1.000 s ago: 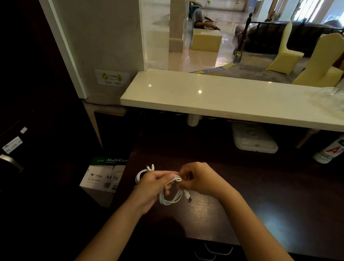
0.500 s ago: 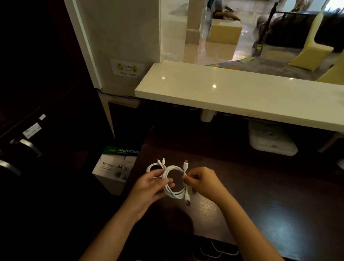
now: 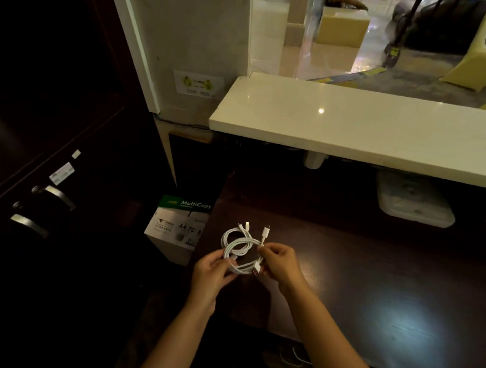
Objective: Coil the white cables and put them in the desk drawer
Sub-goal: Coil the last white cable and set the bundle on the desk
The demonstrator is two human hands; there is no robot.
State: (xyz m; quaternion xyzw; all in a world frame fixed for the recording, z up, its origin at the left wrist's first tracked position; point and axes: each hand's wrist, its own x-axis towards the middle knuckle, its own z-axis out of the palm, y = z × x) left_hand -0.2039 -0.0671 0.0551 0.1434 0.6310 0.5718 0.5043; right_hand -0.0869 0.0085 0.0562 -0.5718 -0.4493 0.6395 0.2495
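The white cables (image 3: 241,248) are wound into small overlapping loops held above the left end of the dark wooden desk (image 3: 370,284). My left hand (image 3: 209,273) pinches the loops on their lower left side. My right hand (image 3: 279,263) grips them on the right, where two plug ends stick out, one upward and one downward. Two more connectors poke up at the top of the coil. Dark drawer fronts with metal handles (image 3: 58,196) are at the far left; they look closed.
A cream stone counter (image 3: 348,124) overhangs the back of the desk. A white flat box (image 3: 414,201) sits under it at right. A MultiCopy A4 paper box (image 3: 177,225) stands on the floor left of the desk. Thin wire handles (image 3: 296,356) show under the desk's front edge.
The view has swung left and down. The loops have been gathered into a tighter, rounder coil between my hands, and a plug end now points upward by my right fingers.
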